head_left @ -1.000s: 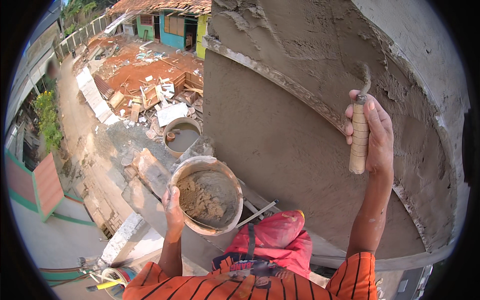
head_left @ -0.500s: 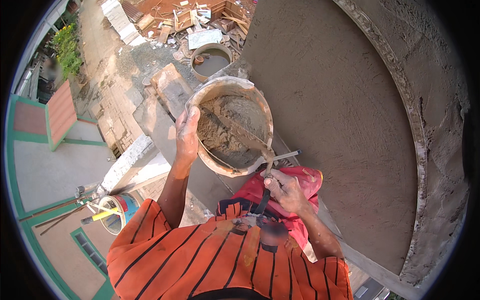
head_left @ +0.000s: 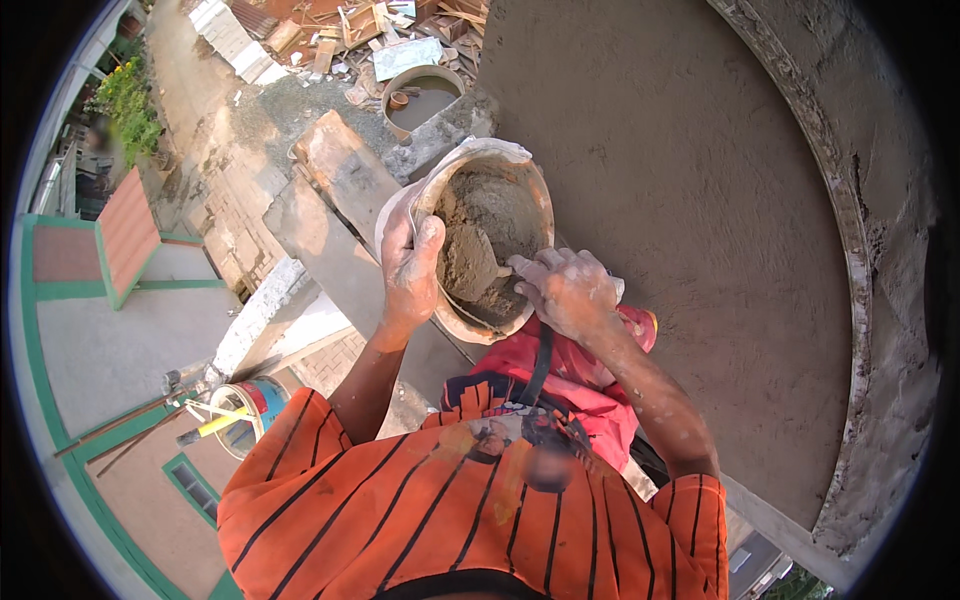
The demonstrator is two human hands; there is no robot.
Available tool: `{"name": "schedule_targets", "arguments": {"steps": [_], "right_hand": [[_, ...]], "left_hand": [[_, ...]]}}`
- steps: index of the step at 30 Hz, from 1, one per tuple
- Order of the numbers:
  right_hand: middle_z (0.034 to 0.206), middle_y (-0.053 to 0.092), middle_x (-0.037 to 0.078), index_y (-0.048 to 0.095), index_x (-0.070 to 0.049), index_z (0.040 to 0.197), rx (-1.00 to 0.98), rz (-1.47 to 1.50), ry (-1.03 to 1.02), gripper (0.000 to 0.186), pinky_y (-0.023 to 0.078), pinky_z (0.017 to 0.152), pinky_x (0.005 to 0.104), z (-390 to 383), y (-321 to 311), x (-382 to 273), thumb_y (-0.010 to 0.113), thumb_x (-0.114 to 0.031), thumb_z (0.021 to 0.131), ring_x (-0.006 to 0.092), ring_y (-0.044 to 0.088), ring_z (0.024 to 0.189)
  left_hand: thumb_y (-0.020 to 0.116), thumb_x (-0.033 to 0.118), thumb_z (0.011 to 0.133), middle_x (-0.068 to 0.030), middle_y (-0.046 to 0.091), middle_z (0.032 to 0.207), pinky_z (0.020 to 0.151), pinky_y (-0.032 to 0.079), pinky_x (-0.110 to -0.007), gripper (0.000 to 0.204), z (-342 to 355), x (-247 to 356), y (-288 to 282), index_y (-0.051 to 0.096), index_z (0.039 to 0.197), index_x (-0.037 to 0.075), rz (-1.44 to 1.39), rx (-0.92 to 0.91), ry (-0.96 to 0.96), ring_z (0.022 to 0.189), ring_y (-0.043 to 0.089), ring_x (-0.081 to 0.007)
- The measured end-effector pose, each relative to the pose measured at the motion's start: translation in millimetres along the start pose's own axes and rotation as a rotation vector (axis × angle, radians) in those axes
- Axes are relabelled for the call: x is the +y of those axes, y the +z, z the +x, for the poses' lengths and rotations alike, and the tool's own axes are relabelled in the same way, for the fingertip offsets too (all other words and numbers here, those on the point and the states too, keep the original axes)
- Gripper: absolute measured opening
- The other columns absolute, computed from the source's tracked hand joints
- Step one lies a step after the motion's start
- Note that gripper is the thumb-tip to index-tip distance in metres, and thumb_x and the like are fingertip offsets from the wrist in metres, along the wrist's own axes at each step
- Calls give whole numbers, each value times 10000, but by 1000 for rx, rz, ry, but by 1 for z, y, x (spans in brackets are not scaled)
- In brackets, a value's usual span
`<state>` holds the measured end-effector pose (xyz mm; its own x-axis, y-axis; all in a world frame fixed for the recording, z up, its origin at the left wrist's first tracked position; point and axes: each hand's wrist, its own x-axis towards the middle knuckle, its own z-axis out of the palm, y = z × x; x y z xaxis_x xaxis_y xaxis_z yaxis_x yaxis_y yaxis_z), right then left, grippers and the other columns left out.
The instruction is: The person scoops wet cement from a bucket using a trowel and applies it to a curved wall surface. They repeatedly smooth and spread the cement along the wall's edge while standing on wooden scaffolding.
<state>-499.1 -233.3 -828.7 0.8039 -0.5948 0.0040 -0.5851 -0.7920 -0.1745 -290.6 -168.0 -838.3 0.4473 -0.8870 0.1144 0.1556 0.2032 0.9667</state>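
A whitish, mortar-smeared bucket is tilted in front of me, with grey wet mortar inside. My left hand grips its left rim, thumb on the inner side and fingers along the outer wall. At the right rim, my right hand is closed around the handle of a trowel, which the fingers mostly hide. The trowel's blade lies in the bucket under a heap of mortar. Both hands are coated with grey dust.
Freshly plastered wall with a curved raised band fills the right. Planks lie beyond the bucket. Below left hangs a paint bucket with a yellow-handled tool. Further off are a water-filled round tub and scrap wood.
My right hand has moved up to the bucket's right rim, and the trowel has turned from lying across the mortar to carrying a heap. The bucket has shifted slightly right and tilted.
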Motion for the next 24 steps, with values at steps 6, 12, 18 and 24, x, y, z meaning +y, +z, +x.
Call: {"name": "schedule_targets", "arguments": {"steps": [6, 12, 18, 24], "right_hand": [[902, 669, 76, 688, -122, 1087, 4, 386, 236, 323, 525, 685, 410, -23, 0, -7, 720, -316, 830, 302, 667, 795], [922, 671, 82, 676, -100, 1111, 177, 414, 361, 348, 527, 689, 381, -34, 36, 15, 732, -310, 839, 284, 676, 780], [986, 671, 74, 674, -138, 1159, 287, 440, 379, 388, 534, 701, 398, -13, 9, 15, 725, -333, 828, 276, 677, 808], [911, 647, 129, 594, -6, 1147, 440, 481, 262, 394, 509, 727, 347, 54, -75, 11, 728, -256, 873, 199, 636, 805]], "left_hand": [[488, 262, 995, -40, 593, 1116, 916, 402, -274, 403, 3, -2, -11, 536, 1275, -24, -82, 31, -24, 1018, 522, -116], [492, 225, 1003, -3, 562, 1085, 926, 357, -252, 372, 8, 1, -26, 542, 1268, -31, -134, 101, -159, 1008, 481, -84], [466, 274, 1014, 19, 568, 999, 885, 357, -240, 373, 7, -2, -56, 565, 1220, -20, -18, 164, -63, 954, 474, -65], [463, 283, 1010, -22, 605, 1097, 947, 373, -288, 398, 17, 6, -59, 566, 1231, -32, -113, 138, -24, 1032, 515, -115]]}}
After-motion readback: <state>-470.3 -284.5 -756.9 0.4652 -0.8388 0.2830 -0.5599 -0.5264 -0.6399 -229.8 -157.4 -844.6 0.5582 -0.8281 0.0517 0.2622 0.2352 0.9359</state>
